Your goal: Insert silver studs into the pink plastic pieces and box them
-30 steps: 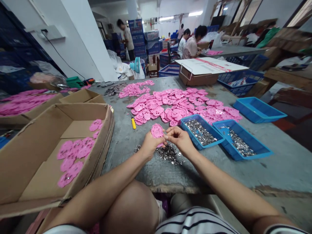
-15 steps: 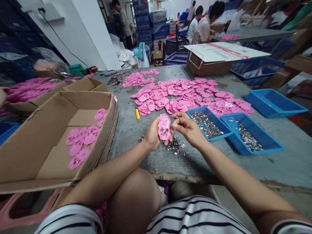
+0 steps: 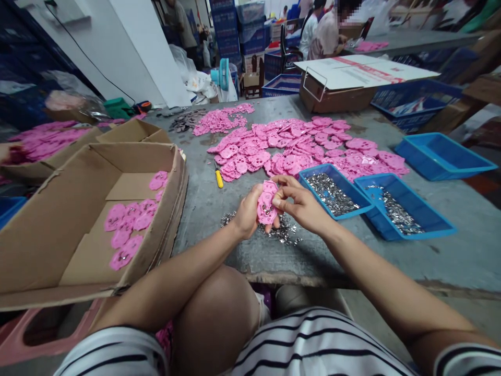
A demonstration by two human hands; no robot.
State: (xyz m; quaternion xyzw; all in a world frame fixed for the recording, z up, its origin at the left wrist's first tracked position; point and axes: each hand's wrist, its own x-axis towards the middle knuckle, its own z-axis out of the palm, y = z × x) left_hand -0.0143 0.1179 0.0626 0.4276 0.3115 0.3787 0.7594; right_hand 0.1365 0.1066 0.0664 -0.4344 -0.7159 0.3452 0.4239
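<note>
My left hand (image 3: 247,214) is closed round a pink plastic part (image 3: 266,204), held upright over the grey table (image 3: 219,245). My right hand (image 3: 301,203) pinches at the part's right edge with thumb and forefinger; what it pinches is too small to make out. Under both hands lies a loose heap of small metal pieces (image 3: 279,232). Many more pink parts (image 3: 297,149) are spread across the table beyond my hands.
A big open cardboard box (image 3: 82,219) with several pink parts stands at the left. Two blue trays of metal pieces (image 3: 332,190) (image 3: 403,211) sit right of my hands, another blue tray (image 3: 442,154) further right. A yellow-handled tool (image 3: 219,177) lies nearby. Other people sit at the back.
My hands lifted the pink part off the heap and turned it upright. My right fingers have come onto its edge. The view tipped down a little.
</note>
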